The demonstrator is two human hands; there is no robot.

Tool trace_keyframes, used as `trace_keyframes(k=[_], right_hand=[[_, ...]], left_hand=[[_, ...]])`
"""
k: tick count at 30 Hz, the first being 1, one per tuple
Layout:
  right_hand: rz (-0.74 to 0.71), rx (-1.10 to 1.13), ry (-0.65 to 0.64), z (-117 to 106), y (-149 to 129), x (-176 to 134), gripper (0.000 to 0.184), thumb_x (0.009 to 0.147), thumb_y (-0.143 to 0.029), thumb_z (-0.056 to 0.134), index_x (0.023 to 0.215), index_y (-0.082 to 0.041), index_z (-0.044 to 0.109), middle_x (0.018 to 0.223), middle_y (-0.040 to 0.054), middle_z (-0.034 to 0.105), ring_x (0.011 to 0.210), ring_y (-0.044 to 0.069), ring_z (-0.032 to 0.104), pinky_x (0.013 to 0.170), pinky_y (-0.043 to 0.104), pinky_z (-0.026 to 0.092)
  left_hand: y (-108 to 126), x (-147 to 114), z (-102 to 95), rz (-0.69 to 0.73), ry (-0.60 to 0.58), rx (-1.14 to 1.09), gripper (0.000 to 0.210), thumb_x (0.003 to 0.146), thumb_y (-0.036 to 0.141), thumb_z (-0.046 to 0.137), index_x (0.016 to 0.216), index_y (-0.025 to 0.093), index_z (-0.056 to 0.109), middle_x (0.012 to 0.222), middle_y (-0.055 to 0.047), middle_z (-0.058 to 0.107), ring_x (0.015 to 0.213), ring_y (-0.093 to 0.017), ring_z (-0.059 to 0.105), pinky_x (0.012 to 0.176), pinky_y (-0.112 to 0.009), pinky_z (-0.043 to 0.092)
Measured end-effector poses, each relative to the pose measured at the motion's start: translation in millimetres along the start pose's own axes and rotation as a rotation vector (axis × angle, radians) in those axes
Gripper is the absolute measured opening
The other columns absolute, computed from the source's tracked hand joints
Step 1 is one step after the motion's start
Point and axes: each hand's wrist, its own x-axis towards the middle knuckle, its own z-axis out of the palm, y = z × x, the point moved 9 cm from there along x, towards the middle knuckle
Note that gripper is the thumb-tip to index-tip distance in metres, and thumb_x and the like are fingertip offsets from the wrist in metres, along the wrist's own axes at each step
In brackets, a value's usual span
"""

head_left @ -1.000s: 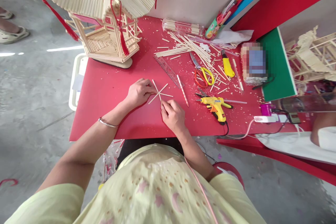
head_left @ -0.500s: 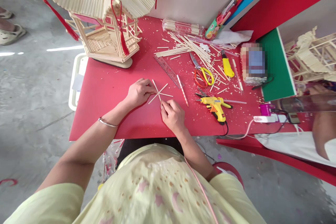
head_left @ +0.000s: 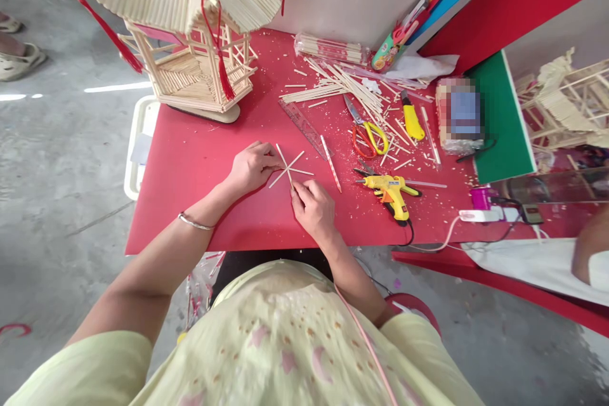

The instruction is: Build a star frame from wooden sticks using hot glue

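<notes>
A small star of thin wooden sticks (head_left: 297,170) lies at the front middle of the red table, its arms meeting at one centre. My left hand (head_left: 255,167) pinches the arm pointing left. With thumb and finger, my right hand (head_left: 311,203) grips the arm that points toward me. Just right of the star lies a red-and-white pencil-like stick (head_left: 331,165), and behind it a clear ruler (head_left: 304,127). The yellow glue gun (head_left: 389,193) rests farther right, its nozzle toward my hands.
A wooden-stick pavilion model (head_left: 200,70) with red tassels stands at back left. Scissors (head_left: 366,130), a yellow cutter (head_left: 412,117) and loose sticks (head_left: 354,92) cover the back right. A power strip (head_left: 485,216) with cables sits near a co-worker's arm (head_left: 592,247) at right.
My hands and the stick star stay practically in place. At the right edge, the co-worker's arm has shifted.
</notes>
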Motion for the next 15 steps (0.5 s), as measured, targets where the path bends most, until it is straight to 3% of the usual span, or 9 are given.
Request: trace_keyframes(k=[6, 15], right_hand=[[-0.021, 0.069, 0.001, -1.7, 4.4, -3.7, 0.034, 0.106, -0.036, 0.059, 0.134, -0.020, 0.070, 0.106, 0.0099, 0.069, 0.099, 0.023, 0.069, 0.091, 0.034, 0.057], [-0.018, 0.108, -0.016, -1.5, 6.8, -5.9, 0.028, 0.107, -0.031, 0.057, 0.127, -0.022, 0.073, 0.105, 0.0093, 0.069, 0.097, 0.022, 0.068, 0.090, 0.033, 0.058]], left_hand=[[0.3, 0.1, 0.0, -0.010, -0.015, 0.007, 0.028, 0.101, 0.029, 0.060, 0.103, 0.030, 0.087, 0.097, -0.007, 0.074, 0.086, -0.021, 0.061, 0.073, -0.032, 0.046], [-0.8, 0.6, 1.0, -0.008, -0.023, 0.001, 0.029, 0.101, 0.030, 0.058, 0.101, 0.028, 0.087, 0.098, -0.008, 0.074, 0.087, -0.021, 0.061, 0.075, -0.033, 0.047]])
